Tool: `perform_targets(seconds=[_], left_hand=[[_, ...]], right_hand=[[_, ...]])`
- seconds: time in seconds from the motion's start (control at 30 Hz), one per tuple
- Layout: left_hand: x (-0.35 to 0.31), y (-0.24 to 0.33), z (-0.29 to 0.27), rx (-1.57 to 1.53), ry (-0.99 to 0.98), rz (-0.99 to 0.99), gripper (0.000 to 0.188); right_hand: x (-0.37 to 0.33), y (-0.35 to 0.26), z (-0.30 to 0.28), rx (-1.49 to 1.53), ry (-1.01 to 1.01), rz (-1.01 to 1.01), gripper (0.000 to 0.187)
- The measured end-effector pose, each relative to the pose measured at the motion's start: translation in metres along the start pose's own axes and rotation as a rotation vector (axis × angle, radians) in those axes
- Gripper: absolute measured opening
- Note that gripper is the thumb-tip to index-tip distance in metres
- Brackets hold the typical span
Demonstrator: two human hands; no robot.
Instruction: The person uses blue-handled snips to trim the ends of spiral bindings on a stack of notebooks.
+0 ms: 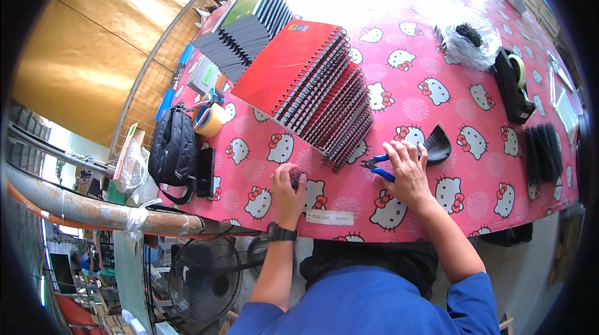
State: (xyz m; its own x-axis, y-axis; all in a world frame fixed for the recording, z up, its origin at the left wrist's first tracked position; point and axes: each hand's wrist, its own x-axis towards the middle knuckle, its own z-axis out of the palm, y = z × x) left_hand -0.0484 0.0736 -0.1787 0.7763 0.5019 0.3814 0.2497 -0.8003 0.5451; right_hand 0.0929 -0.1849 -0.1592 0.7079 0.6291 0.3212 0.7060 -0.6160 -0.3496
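A tall stack of red-covered spiral notebooks [284, 79] stands in the middle of the table, its black coil bindings facing right. My right hand [409, 176] lies to the right of the stack, its fingers curled over the handles of small blue-handled pliers [382, 174]. The jaws point left. Near the table's front edge, my left hand [287, 194] is closed round a small black coiled piece [295, 179], mostly hidden by the fingers. A black curved comb-like piece [438, 145] rests just beyond my right hand. A white paper label [329, 217] lies between my forearms.
Green and grey spiral notebooks [246, 35] sit behind the red stack. On the left are a black bag [173, 147], a phone-like black slab [205, 172] and a tape roll [209, 120]. To the right are a tape dispenser [513, 88], black coils [544, 154] and a plastic bag [474, 44].
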Motion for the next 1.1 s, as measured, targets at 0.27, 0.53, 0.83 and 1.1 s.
perform_targets(seconds=[0.27,0.53,0.83,1.1], left_hand=[[-0.003,0.017,0.003,0.216,-0.213,0.231,0.030],[-0.023,0.010,-0.004,0.179,-0.122,0.277,0.014],[-0.036,0.032,-0.014,-0.330,-0.046,-0.230,0.021],[-0.043,0.054,-0.011,-0.948,-0.036,-0.427,0.018]], right_hand=[[-0.011,0.000,0.011,-0.017,-0.026,-0.099,0.058],[-0.037,-0.008,-0.037,1.061,0.042,0.198,0.012],[-0.160,0.004,-0.009,0.532,-0.934,0.071,0.058],[-0.152,-0.036,0.085,1.001,-0.719,0.383,0.056]])
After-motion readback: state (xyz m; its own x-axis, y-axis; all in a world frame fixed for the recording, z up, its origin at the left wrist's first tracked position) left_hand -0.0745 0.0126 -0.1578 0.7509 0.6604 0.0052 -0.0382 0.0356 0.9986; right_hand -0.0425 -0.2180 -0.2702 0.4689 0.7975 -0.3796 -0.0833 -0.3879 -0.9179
